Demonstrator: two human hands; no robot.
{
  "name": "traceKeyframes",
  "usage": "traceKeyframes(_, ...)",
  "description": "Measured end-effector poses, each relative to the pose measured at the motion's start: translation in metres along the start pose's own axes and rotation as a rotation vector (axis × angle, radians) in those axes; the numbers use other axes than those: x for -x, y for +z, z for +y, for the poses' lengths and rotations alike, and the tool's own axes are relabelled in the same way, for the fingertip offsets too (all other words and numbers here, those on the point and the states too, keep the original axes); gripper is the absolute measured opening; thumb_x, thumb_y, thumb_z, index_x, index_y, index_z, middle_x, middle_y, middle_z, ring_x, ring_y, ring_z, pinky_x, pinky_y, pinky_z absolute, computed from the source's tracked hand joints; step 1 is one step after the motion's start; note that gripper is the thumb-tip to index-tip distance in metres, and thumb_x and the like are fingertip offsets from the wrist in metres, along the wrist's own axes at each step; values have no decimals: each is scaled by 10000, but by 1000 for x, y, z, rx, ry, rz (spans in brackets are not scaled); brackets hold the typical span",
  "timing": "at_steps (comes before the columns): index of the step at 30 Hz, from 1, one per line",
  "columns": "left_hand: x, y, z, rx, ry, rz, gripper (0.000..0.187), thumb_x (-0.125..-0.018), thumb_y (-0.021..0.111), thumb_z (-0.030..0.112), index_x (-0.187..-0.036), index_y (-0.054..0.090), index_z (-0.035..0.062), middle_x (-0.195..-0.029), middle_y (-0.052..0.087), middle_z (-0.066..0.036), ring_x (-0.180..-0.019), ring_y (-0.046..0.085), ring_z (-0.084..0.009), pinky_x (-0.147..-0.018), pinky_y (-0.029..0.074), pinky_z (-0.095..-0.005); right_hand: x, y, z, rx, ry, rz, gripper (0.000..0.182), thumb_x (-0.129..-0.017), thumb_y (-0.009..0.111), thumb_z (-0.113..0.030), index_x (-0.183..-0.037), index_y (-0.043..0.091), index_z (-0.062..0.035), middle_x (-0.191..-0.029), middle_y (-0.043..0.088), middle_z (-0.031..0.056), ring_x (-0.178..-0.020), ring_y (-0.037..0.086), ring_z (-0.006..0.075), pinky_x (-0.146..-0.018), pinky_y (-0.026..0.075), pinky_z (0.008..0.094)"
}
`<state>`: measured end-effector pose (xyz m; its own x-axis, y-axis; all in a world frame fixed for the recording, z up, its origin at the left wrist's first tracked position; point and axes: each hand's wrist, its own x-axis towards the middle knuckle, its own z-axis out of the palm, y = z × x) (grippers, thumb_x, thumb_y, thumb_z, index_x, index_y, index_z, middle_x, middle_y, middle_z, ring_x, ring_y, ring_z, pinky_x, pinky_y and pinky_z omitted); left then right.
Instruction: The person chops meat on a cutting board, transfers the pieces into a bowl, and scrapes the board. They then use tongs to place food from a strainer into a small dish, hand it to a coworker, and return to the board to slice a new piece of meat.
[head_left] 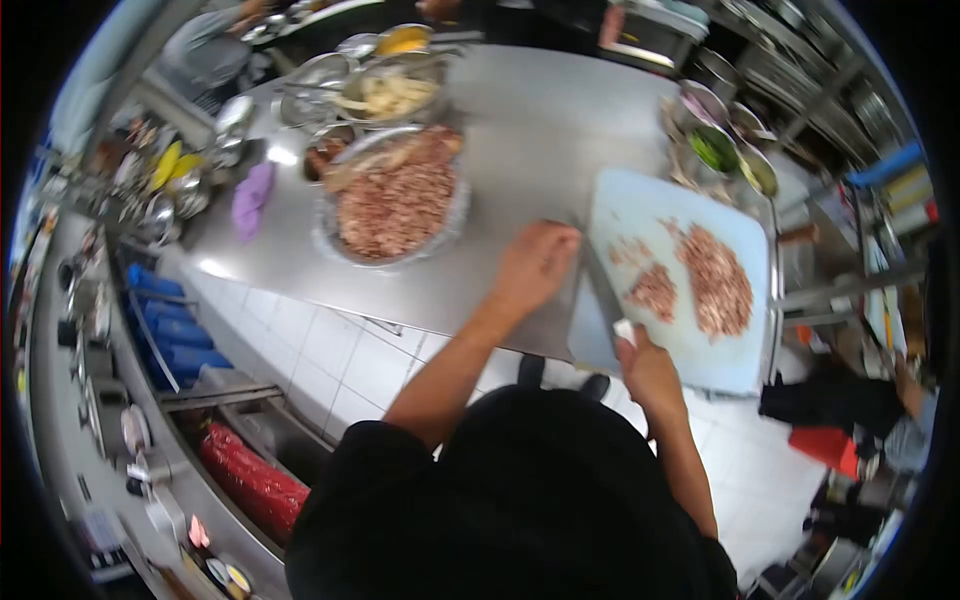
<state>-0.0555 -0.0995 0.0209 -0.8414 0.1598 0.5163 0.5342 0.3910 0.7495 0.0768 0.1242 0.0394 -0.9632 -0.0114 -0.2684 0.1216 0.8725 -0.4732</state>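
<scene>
My right hand (650,378) is wrapped round the white handle of a large kitchen knife (602,285). Its blade points up and away over the left edge of a pale blue cutting board (625,205). To the left of the blade, above the steel table, my left hand (538,265) is curled with its fingers drawn in; whatever they hold, if anything, is hidden. Chopped meat lies on the board in a large pile (715,280) and a smaller pile (654,293), with scattered bits near them.
A lined bowl heaped with chopped meat (395,205) stands on the steel table (510,120). Behind it is a bowl of pale pieces (390,97); a purple cloth (252,200) lies to the left. Bowls with green pieces (712,148) line the right back. Other people stand around the edges.
</scene>
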Motion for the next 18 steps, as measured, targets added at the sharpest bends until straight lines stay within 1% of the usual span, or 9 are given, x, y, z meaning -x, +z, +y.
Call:
traceKeyframes(2, 1, 0, 6, -28, 59, -31, 144, -923, 635, 131, -1040, 672, 56, -982, 680, -121, -895, 663, -304, -801, 531, -397, -1, -28, -14, -251, 264, -86, 498, -1025, 476, -305, -1428, 419, -16, -617, 614, 184, -448, 599, 297, -438, 488, 432)
traceKeyframes(3, 4, -1, 9, -26, 47, -46, 144, -925, 631, 140, -1039, 674, 63, -984, 680, -124, -900, 662, -309, -809, 528, -403, -1, -37, -14, -242, 320, -16, 498, -1025, 483, -306, -1427, 427, -17, -580, 590, 159, -424, 582, 265, -423, 484, 408)
traceKeyframes(5, 9, 0, 16, -3, 27, -83, 146, -929, 622, 157, -1036, 678, 76, -989, 678, -130, -911, 660, -318, -827, 523, -415, -7, -39, 23, -219, 313, 41, 529, -1029, 461, -297, -1429, 391, 44, -603, 612, 204, -395, 585, 278, -412, 483, 406)
traceKeyframes(9, 20, 3, 20, 17, -70, -182, 153, -935, 619, 157, -1063, 675, 95, -992, 676, -128, -895, 660, -310, -788, 531, -407, -4, -63, 43, -127, 308, 117, 491, -1031, 459, -287, -1367, 434, 70, -618, 618, 238, -421, 612, 323, -424, 488, 432)
traceKeyframes(10, 20, 0, 24, 28, -121, -216, 169, -936, 620, 159, -1086, 670, 100, -997, 675, -122, -889, 661, -305, -782, 534, -405, -1, -69, 45, -116, 315, 140, 490, -1029, 477, -301, -1342, 460, 75, -590, 595, 193, -395, 583, 280, -408, 466, 413)
traceKeyframes(13, 12, -3, 31, 57, -235, -263, 244, -936, 630, 175, -1171, 641, 109, -1054, 662, -109, -917, 657, -287, -769, 543, -401, 13, -77, 50, -206, 295, 323, 493, -1024, 504, -319, -1338, 477, 61, -569, 558, 147, -387, 540, 227, -394, 430, 395)
traceKeyframes(14, 8, -3, 33, 67, -265, -271, 275, -936, 634, 182, -1202, 630, 112, -1080, 656, -106, -933, 655, -280, -766, 546, -400, 15, -78, 53, -218, 314, 370, 466, -1022, 524, -328, -1305, 522, 42, -558, 521, 102, -392, 495, 182, -386, 395, 370)
traceKeyframes(17, -4, 2, 38, 164, -159, -207, 352, -930, 654, 208, -1266, 598, 120, -1165, 624, -109, -1012, 636, -274, -821, 544, -397, 20, -76, 99, 120, 253, 385, 376, -1023, 503, -322, -1250, 518, -22, -659, 616, 230, -537, 638, 351, -484, 465, 461)
traceKeyframes(18, -8, 9, 34, 142, -114, -243, 349, -929, 658, 213, -1258, 603, 112, -1183, 617, -114, -1041, 628, -283, -845, 540, -396, 21, -73, 121, 178, 160, 438, 382, -1023, 531, -349, -1224, 600, -31, -563, 505, 60, -421, 512, 158, -409, 398, 346)
